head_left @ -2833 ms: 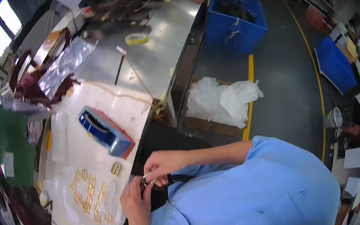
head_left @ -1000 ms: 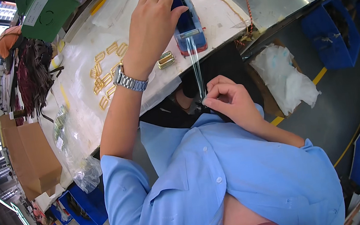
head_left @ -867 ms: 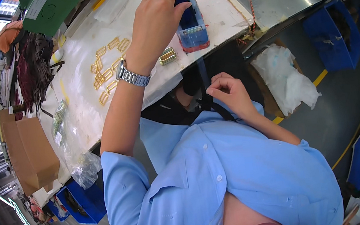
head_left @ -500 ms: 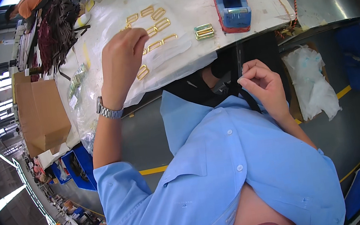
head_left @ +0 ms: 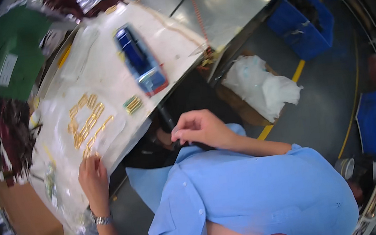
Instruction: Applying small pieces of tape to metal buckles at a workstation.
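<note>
My left hand (head_left: 93, 180), with a metal-band watch (head_left: 101, 219) on its wrist, has its bent fingertips closed at a gold slide buckle (head_left: 89, 152) at the near edge of the laid-out group. Several more gold slide buckles (head_left: 90, 123) lie in rows on a thin white sheet (head_left: 115, 127). Over the table edge, my right hand (head_left: 201, 127) is raised with thumb and fingers pinched together; whatever is between them is too small to make out. A small bundle of gold buckles (head_left: 133, 104) sits apart, beside the blue tape dispenser (head_left: 152, 80).
A green sheet (head_left: 22, 49) and dark strips (head_left: 12, 136) are at the far left. An open cardboard box (head_left: 27, 210) stands near left. On the right are a carton holding white plastic (head_left: 264, 86) and a blue bin (head_left: 303, 21) on the floor.
The view has turned, shifting the table leftward. My left hand has come down from above the buckles to the nearest one. The right hand stays pinched near the table edge.
</note>
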Available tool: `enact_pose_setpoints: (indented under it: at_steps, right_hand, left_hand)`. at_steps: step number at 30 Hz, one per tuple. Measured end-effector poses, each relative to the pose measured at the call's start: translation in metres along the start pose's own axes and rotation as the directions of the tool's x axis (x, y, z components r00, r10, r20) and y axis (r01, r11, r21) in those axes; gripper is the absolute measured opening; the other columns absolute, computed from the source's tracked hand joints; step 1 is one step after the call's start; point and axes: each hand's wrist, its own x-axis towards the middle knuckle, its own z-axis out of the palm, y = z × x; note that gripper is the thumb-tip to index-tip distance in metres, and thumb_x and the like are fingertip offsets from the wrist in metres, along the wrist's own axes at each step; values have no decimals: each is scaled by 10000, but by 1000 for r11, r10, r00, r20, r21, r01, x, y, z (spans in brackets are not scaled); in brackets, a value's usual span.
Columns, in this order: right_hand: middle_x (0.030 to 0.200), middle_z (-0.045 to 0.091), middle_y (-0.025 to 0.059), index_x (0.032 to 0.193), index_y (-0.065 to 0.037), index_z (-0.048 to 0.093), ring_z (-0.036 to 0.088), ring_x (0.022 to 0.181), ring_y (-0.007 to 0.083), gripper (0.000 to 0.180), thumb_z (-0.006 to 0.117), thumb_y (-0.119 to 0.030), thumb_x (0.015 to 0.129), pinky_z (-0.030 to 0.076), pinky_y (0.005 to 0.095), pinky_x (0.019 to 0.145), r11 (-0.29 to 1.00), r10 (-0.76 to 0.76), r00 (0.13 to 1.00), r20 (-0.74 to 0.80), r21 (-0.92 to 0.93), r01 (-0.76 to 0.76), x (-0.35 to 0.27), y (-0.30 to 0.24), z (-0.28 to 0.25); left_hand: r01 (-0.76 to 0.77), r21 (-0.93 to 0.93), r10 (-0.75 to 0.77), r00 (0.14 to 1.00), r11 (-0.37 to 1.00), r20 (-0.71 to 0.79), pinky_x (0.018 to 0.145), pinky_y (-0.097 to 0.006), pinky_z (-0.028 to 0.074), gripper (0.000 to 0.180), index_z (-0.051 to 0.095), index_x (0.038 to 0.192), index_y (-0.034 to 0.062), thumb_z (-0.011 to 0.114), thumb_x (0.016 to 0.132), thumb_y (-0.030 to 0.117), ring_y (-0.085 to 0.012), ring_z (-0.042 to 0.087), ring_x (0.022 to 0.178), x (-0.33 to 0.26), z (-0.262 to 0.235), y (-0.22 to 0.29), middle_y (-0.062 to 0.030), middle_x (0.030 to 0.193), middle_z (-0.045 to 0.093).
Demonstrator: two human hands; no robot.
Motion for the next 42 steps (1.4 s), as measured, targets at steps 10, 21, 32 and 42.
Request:
enact_pose_setpoints:
  at_steps: [10, 21, 32, 42]
  right_hand:
    - [1015, 798, 49, 1042, -10, 720, 711, 886, 90, 137, 701, -141, 1078, 561, 254, 767, 990, -21, 999, 24, -137, 24, 1, 8, -2]
    - [968, 810, 117, 1067, 16, 735, 739, 792, 110, 126, 705, -106, 1077, 578, 235, 709, 999, 7, 998, -61, -35, -9, -8, -1, 9]
    - [1025, 807, 153, 1145, 71, 697, 765, 868, 149, 126, 668, -38, 1089, 630, 287, 799, 999, -42, 995, -93, 6, 43, -11, -3, 19]
    - [1094, 813, 156, 1240, 86, 694, 785, 948, 169, 198, 628, -24, 1088, 640, 304, 866, 999, -37, 995, -94, 4, 37, -16, -1, 20]
  left_hand:
    - [221, -287, -209, 975, 932, 72, 694, -312, 536, 74, 701, 1009, -30, 716, 937, -35, -162, 639, 724, 0, -4, -43, -95, 904, 693]
    - [253, -886, -161, 965, 389, 205, 1036, -327, 530, 195, 746, 1160, -61, 726, 1027, 79, -221, 683, 1270, 19, -5, 65, -208, 1401, 717]
    - [512, -856, 54, 859, -62, 510, 1199, -418, 481, 136, 766, 1126, -5, 753, 1033, 94, -284, 614, 1416, 24, 44, 145, -250, 1560, 610]
    - [541, -841, 57, 839, 16, 541, 1096, -354, 513, 156, 792, 1120, -9, 771, 1033, 119, -208, 689, 1265, 33, 51, 156, -182, 1302, 754]
